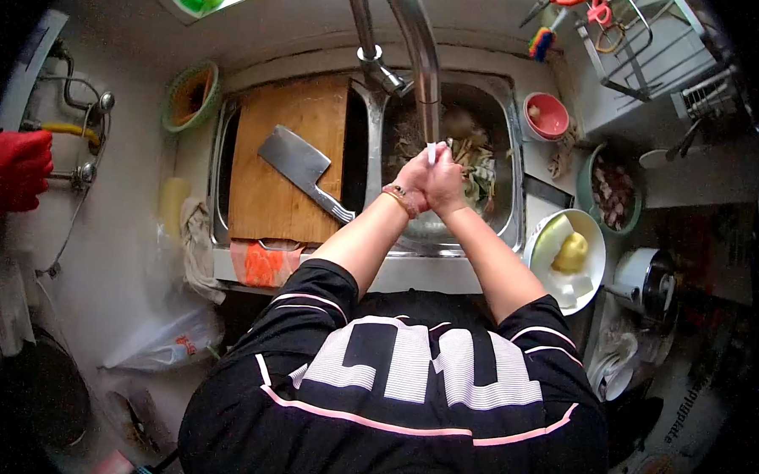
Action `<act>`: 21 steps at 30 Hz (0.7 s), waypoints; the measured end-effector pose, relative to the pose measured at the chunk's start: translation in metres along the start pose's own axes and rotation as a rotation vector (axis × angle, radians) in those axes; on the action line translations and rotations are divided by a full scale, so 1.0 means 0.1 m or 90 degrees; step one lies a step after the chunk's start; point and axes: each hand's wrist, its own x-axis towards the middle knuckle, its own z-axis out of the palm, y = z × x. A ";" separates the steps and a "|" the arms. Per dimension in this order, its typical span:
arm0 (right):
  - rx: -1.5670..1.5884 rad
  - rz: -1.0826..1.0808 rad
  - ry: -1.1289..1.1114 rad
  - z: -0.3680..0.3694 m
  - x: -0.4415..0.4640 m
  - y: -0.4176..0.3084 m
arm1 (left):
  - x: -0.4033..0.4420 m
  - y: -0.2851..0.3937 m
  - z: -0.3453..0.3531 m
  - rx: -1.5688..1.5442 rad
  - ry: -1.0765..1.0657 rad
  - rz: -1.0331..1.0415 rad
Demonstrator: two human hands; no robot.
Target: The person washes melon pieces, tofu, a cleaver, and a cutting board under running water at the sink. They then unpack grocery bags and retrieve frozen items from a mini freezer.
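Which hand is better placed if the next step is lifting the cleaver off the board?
Probably the left hand: the cleaver lies on the board to its left, handle pointing toward the left forearm. The right hand is farther away, beyond the left.

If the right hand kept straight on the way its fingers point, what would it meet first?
Probably the faucet spout: its lower end lines up just ahead of the right hand. Depth is unclear from this one view, though, so the hand might pass beneath it.
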 end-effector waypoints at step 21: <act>0.373 -0.096 -0.151 -1.96 0.25 -0.67 | 0.36 -0.08 0.57 0.240 0.374 -0.068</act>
